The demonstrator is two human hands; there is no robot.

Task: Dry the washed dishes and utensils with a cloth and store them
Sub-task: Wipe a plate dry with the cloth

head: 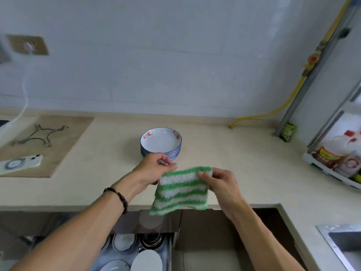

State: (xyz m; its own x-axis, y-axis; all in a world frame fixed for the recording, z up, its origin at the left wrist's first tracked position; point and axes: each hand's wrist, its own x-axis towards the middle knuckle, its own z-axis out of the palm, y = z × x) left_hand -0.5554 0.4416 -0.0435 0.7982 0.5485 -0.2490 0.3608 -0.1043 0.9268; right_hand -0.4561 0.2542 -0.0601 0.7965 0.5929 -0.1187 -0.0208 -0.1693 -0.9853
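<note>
two hands' fingers (202, 175) pinch one cloth (180, 189) | one plate stack (160, 142)

A pale grey-white tiled wall (175, 55) rises behind a cream stone surface (224, 149), with a brown wall socket plate (28, 45) at the upper left, blurred. A yellow gas pipe (293, 90) runs down the right corner beside a grey metal post (304, 85). A light wooden inset panel (64, 137) lies at the left, and the rim of a steel sink (332, 243) shows at the lower right.
</note>
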